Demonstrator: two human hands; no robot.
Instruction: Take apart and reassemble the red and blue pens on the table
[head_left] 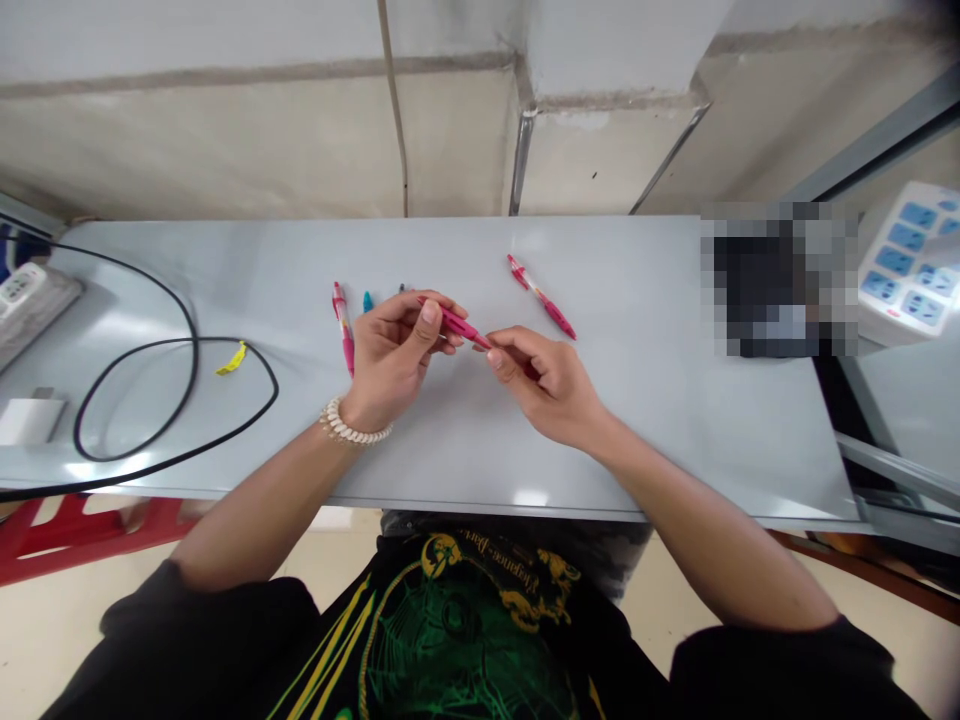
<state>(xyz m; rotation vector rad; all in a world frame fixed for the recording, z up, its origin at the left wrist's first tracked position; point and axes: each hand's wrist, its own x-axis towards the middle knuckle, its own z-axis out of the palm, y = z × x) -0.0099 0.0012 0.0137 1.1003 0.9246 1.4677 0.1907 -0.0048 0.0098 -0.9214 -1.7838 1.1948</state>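
Note:
A pink pen (459, 325) slants down to the right above the middle of the table. My left hand (401, 345) is closed around its upper part, thumb on top. At the lower end, the fingertips of my right hand (541, 378) pinch the pen's tip; anything small between them is hidden. Left of my left hand lies a clear-and-pink pen (342, 325), its lower end close to my wrist. Behind that hand, a teal pen end (367, 301) shows, the rest covered. Another clear-and-pink pen (541, 297) lies beyond my right hand.
A black cable (196, 345) loops over the left of the table (675, 440), with a yellow tag (232, 359). A white adapter (31, 418) sits at the left edge. Power strips stand at both ends, one with blue sockets (907, 262). A blurred dark object (765, 285) is at right.

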